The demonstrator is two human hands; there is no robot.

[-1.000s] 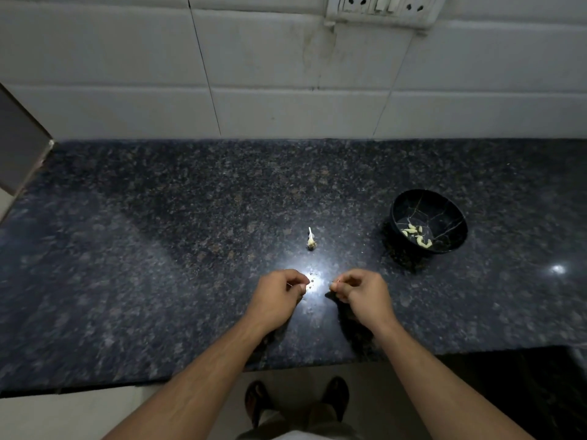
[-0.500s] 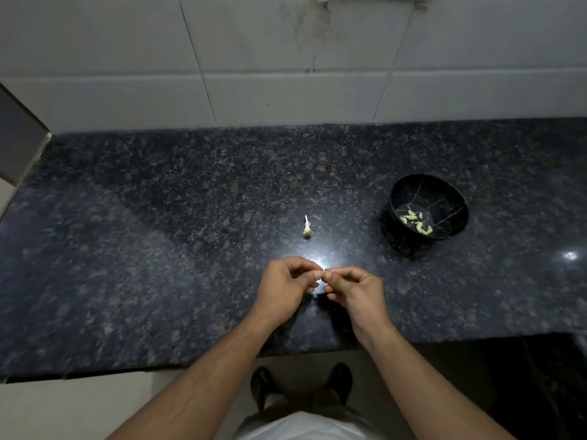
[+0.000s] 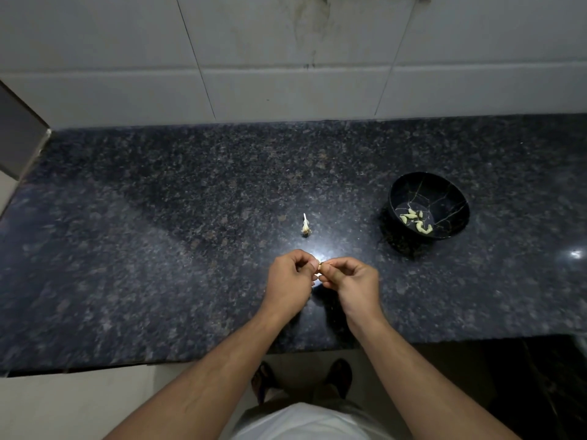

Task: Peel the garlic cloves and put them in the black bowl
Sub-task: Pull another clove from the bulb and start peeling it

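Both hands meet over the front edge of the bench (image 3: pixel 158 249), fingertips together. The left hand (image 3: pixel 290 282) and right hand (image 3: pixel 351 285) each pinch one small garlic clove (image 3: pixel 320 266), mostly hidden between the curled fingers; how much skin remains cannot be made out. The black bowl (image 3: pixel 451 198) sits toward the right end, holding several peeled cloves (image 3: pixel 416 221). A small garlic remnant (image 3: pixel 305 226) lies mid-bench

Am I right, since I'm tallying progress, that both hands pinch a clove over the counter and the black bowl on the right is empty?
Not quite: the black bowl already holds several peeled cloves, as the head view shows. Both the left hand and right hand do pinch a clove over the counter.
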